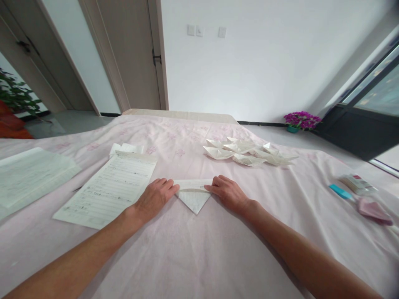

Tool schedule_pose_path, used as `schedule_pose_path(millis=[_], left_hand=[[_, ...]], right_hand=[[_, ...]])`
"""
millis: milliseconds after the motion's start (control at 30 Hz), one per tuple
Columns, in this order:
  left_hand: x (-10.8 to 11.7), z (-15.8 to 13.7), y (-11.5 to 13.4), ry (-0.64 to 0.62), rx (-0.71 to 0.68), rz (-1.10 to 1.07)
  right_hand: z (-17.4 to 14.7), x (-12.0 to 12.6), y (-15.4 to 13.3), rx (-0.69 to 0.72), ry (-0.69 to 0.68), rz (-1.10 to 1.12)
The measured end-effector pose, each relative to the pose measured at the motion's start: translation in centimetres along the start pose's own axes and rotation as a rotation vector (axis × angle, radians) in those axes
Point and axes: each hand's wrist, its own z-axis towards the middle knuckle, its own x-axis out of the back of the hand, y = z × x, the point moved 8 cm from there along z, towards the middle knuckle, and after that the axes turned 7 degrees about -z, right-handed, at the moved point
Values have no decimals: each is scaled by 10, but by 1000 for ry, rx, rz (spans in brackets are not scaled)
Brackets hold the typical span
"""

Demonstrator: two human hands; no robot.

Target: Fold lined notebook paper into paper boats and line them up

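- Folded paper (pixel 196 201): lies on the pink cloth (pixel 193 261), in front of the person and between the two hands. Its point is toward the person, its straight band on the far side; the band bows slightly up off the layer below.
- Left hand (pixel 158 193): mostly closed, fingers curled, thumb and forefinger pinching the left end of the band. The undersides of the fingers are hidden.
- Right hand (pixel 230 192): likewise curled nearly closed, thumb and finger pinching the right end. The hold is matched — probably so that the band stays level and neither end slips.
- Both wrists lie low over the cloth, which likely gives the paper a backing, though a soft and wrinkled one.
- Paper boats (pixel 246 153): grouped closely beyond the right hand, apart from it, presumably to keep them clear of the forearms.
- Written sheet (pixel 109 189): flat beside the left forearm, which overlaps its near corner in view; a larger paper (pixel 34 178) lies farther left. Both seem placed within easy reach.
- Blue item (pixel 340 191), wrapped packet (pixel 358 184) and pink pouch-like item (pixel 374 210): together at far right, well apart from the hands — apparently set aside.
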Motion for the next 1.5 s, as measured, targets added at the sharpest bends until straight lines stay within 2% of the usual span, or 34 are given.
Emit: schedule_pose_path(millis=[367,567,767,933,1133,1300,1400,1500], left_hand=[[-1,-3,4,4,-137,-26],[-7,1,9,7,-77,-196],[-17,13,32,-44,12,-363],[-22,15,50,-78,66,-369],[-25,12,53,-54,83,-358],[-22,13,53,-50,83,-379],[-20,12,53,-28,76,-407],[-21,12,53,-20,67,-404]], right_hand=[[-1,0,0,-23,-19,11],[0,2,-2,-35,-28,42],[0,2,-4,-33,-40,-19],[-4,-1,0,-71,-22,26],[-4,7,4,-187,-44,97],[7,24,-25,-235,61,273],[15,14,-56,-141,13,306],[12,-1,-70,-140,-26,214]])
